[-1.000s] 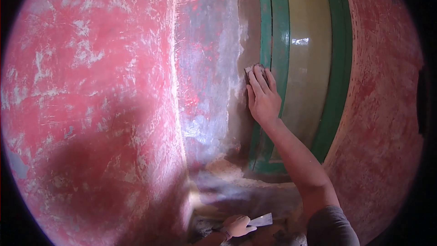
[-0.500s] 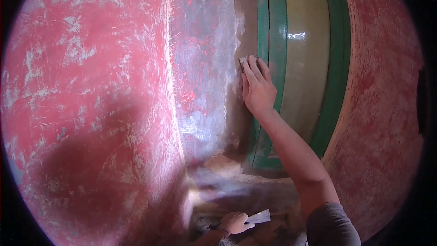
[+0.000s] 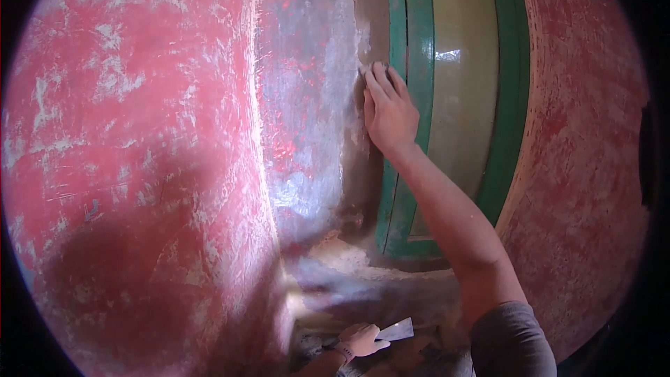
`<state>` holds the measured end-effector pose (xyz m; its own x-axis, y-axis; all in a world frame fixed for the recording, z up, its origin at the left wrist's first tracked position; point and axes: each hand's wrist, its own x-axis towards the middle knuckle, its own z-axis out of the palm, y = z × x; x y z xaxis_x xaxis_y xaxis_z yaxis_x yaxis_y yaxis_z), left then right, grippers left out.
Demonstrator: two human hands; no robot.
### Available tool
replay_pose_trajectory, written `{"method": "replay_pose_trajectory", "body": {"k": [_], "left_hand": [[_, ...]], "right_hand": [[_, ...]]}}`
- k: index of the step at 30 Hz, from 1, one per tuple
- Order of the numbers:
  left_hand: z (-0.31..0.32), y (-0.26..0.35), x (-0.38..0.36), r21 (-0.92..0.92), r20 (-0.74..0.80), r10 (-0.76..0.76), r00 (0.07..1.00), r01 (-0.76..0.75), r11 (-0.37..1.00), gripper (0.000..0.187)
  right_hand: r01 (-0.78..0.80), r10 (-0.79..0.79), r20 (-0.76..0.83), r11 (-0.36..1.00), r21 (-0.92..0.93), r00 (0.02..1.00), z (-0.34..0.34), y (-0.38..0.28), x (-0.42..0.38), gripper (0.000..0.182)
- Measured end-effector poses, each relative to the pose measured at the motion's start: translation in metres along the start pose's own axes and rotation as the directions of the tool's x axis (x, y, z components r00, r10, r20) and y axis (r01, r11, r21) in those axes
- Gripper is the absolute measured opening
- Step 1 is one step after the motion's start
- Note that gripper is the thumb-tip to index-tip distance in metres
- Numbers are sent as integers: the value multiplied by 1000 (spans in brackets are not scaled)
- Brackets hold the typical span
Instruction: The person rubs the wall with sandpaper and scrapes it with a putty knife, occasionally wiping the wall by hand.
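My right hand [image 3: 392, 113] is raised against the strip of brown plaster [image 3: 372, 17] beside the green frame [image 3: 420, 35]. Its fingers are pressed together over a small flat grey piece, mostly hidden under the fingertips, whose kind I cannot make out. Low in the view, my left hand [image 3: 360, 340] is closed around the handle of a putty knife [image 3: 398, 329]. The knife's metal blade points right and slightly up, apart from the wall patch. Grey filler [image 3: 303, 119] with red showing through covers the wall left of the brown strip.
A scraped red wall [image 3: 139, 119] stands close on the left, meeting the patch at a pale corner. A yellowish panel [image 3: 464, 91] fills the green frame. Another red wall [image 3: 579, 167] rises at the right. Below the frame runs a rough ledge [image 3: 398, 290].
My right hand has slid upward along the brown strip, and the grey piece shows less than before. My left hand with the putty knife has barely moved. The view has shifted slightly.
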<state>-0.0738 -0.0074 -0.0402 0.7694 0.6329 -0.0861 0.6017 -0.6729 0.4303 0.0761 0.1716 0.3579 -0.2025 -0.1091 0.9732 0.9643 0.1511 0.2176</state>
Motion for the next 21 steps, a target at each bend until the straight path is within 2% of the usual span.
{"method": "replay_pose_trajectory", "body": {"k": [2, 8, 11, 14, 17, 21], "left_hand": [[6, -3, 4, -8, -5, 4, 1000, -4, 1000, 63], [7, -4, 5, -1, 24, 6, 1000, -6, 1000, 63], [13, -10, 4, -36, -2, 50, 999, -50, 998, 76], [9, -8, 1, -18, -4, 43, 999, -43, 999, 76], [10, -9, 7, 12, 43, 28, 999, -28, 1000, 77], [9, -5, -1, -13, 20, 19, 1000, -19, 1000, 64]], "right_hand": [[-49, 49, 42, 999, 4, 998, -1, -2, 9, 45], [-4, 5, -7, 999, 39, 1000, -1, -7, -45, 44], [23, -23, 16, 1000, 3, 1000, -2, -3, -18, 45], [-72, 72, 44, 997, -13, 996, -2, -8, 11, 38], [-61, 61, -11, 998, 13, 998, -3, -13, -6, 37], [-11, 11, 0, 998, 58, 1000, -1, -8, -45, 43]]}}
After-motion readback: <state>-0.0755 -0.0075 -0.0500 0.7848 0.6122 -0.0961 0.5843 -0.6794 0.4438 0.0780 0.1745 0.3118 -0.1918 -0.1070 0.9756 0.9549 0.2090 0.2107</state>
